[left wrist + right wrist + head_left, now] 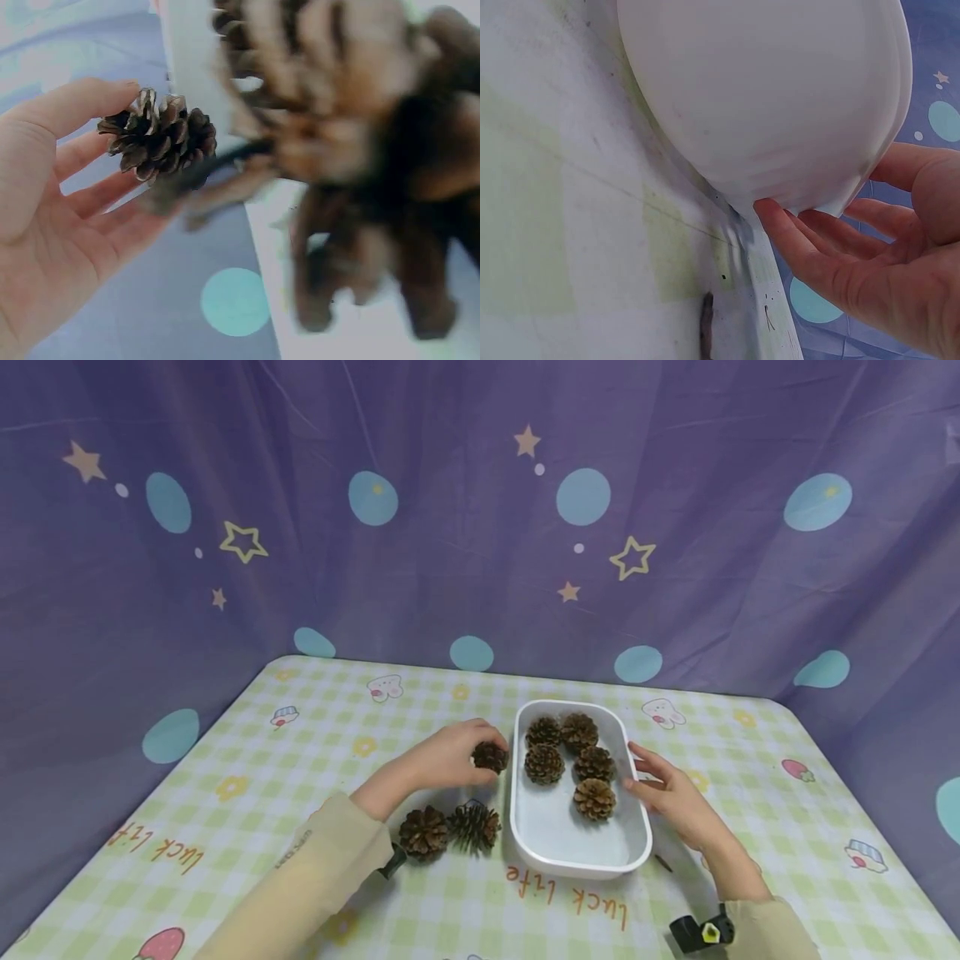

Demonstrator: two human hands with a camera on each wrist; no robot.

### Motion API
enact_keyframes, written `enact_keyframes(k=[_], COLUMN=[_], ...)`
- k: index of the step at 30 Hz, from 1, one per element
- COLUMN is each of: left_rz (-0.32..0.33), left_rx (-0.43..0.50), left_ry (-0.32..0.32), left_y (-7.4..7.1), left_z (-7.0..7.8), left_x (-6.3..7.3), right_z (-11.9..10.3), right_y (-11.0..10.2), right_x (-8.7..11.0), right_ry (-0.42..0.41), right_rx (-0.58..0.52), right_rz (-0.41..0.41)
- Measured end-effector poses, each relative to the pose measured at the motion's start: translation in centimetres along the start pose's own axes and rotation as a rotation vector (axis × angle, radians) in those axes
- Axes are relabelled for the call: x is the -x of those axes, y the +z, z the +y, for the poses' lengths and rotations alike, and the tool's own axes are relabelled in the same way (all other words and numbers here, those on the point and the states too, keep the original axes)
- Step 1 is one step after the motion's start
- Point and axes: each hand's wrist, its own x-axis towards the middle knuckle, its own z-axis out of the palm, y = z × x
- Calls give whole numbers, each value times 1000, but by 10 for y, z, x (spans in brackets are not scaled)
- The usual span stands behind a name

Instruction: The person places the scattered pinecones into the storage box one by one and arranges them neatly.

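Observation:
My left hand (453, 756) pinches a small brown pine cone (490, 757) between thumb and fingers, just left of a white rectangular container (577, 847). In the left wrist view this pine cone (161, 139) sits at the fingertips. My right hand (678, 806) holds the container's right side; in the right wrist view the thumb reaches over the rim while the other fingers touch the outer wall (780, 112). Several pine cones, among them one in front (595, 799), lie inside the container. On the tablecloth, a brown pine cone (424, 833) and a darker one (474, 827) lie below my left hand.
A checked green-and-white tablecloth (300, 777) covers the table. Right of the container lies a small dark sliver (663, 862). Behind the table hangs a purple curtain (465, 560) with stars and blue ovals.

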Motion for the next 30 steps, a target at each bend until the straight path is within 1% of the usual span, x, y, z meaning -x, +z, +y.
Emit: enact_keyframes(k=[5, 10, 14, 19, 21, 26, 30], left_rz=[52, 46, 2, -80, -108, -159, -209], left_rx=[-14, -10, -10, 14, 28, 2, -17], left_ry=[58, 89, 101, 119, 134, 179, 191], left_y=[-7, -5, -1, 7, 11, 21, 26], left_z=[9, 20, 30, 40, 42, 43, 43], left_x=[-2, -6, -11, -17, -20, -26, -28], right_z=[0, -1, -1, 0, 0, 1, 1], right_y=[-1, -1, -1, -1, -1, -1, -2], right_x=[1, 1, 1, 0, 0, -1, -1], right_ry=[10, 8, 10, 11, 11, 10, 14], right_rx=[4, 24, 33, 29, 30, 29, 29], right_rz=[-2, -5, -8, -13, -14, -15, -9])
